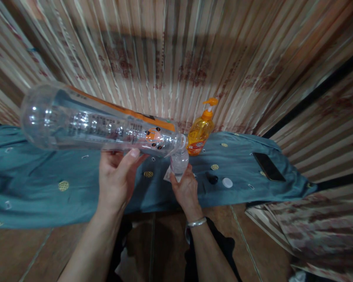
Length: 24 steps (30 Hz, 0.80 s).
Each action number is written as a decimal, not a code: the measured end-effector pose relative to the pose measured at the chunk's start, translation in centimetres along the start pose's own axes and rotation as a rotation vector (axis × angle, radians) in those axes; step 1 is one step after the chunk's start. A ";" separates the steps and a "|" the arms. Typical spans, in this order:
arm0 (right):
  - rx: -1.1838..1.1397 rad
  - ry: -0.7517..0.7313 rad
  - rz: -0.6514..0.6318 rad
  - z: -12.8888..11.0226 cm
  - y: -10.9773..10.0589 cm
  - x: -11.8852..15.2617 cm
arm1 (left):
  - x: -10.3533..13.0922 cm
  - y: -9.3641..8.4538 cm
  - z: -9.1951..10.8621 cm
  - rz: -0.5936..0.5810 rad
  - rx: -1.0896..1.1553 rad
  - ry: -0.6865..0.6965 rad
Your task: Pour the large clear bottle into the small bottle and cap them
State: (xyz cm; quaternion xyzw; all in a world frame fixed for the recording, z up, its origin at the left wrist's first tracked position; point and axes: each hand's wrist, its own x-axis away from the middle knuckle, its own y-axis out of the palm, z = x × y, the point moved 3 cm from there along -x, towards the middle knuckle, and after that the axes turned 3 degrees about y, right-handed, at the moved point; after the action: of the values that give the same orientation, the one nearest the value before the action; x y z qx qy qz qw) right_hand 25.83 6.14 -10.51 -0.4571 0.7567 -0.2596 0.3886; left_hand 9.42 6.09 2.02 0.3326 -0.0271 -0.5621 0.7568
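My left hand (117, 176) is closed around a large clear plastic bottle (106, 125) with an orange-edged label. The bottle lies tipped nearly level, its neck pointing right and slightly down. Its mouth meets the top of a small clear bottle (180, 161), which my right hand (186, 188) grips low down. Whether liquid passes between them I cannot tell. Beneath the small bottle a piece of white paper or tissue (167, 175) shows in part. Just behind stands an orange pump bottle (200, 133) with amber liquid in it.
A teal patterned cloth (76, 196) covers the table. Right of my right hand lie a small black object (212, 179) and a round white cap (227, 182). A dark phone (268, 166) rests farther right. Pleated curtains (176, 62) hang close behind.
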 end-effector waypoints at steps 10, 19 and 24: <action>-0.007 0.012 0.008 0.2 0.0 0.0 | 0.1 0.0 -0.1 -0.011 0.010 -0.021; -0.021 0.021 -0.007 0.0 -0.2 -0.1 | 0.2 -0.1 -0.2 -0.029 0.003 -0.036; -0.022 0.016 0.003 0.1 -0.1 -0.1 | 0.1 -0.1 -0.2 -0.012 -0.002 -0.040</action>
State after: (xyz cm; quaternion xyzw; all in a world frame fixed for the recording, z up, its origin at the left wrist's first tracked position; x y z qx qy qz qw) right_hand 25.95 6.13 -10.45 -0.4582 0.7631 -0.2544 0.3781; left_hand 9.44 6.02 1.78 0.3206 -0.0399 -0.5732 0.7530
